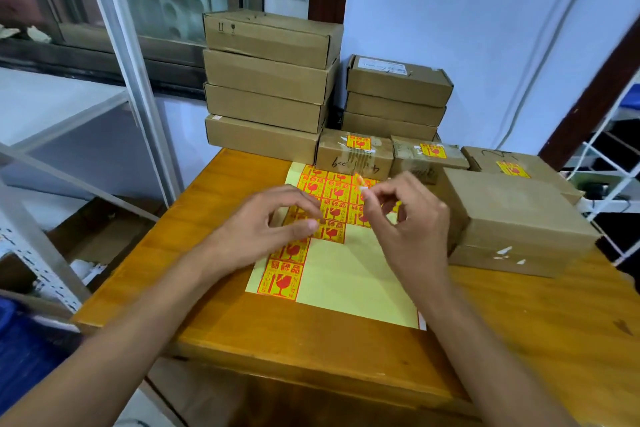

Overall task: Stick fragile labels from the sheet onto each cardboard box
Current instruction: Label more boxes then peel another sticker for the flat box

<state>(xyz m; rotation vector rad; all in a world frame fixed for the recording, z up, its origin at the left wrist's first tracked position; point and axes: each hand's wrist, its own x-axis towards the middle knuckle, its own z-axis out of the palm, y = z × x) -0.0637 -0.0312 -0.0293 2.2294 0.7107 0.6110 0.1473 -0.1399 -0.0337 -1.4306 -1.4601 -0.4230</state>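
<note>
My left hand [273,222] hovers low over the label sheet [341,267], fingers loosely curled, fingertips touching or nearly touching the printed labels in the sheet's middle; I cannot tell whether it presses the paper, and it holds nothing that I can make out. My right hand [408,218] is raised just above the sheet's right part, thumb and forefinger pinching a small peeled label [363,185], which is blurred, its corner sticking up toward the far boxes.

The sheet lies flat on the wooden desk [519,315], directly under and between both hands. Its pale yellow backing is bare on the near and right side, while red-and-yellow fragile labels remain along the left column and across the far rows.

Just right of my right hand sits an unlabelled cardboard box [512,211] stacked on another flat box [502,262], touching the sheet's right edge or very near it. Behind the sheet, three boxes already bear labels: one with handwriting on its front [353,156], a smaller one beside it [429,158], and a third at the far right [519,166]. Farther back stand a tall stack of four plain boxes [266,87] and a shorter stack of three [394,97], against the wall.
</note>
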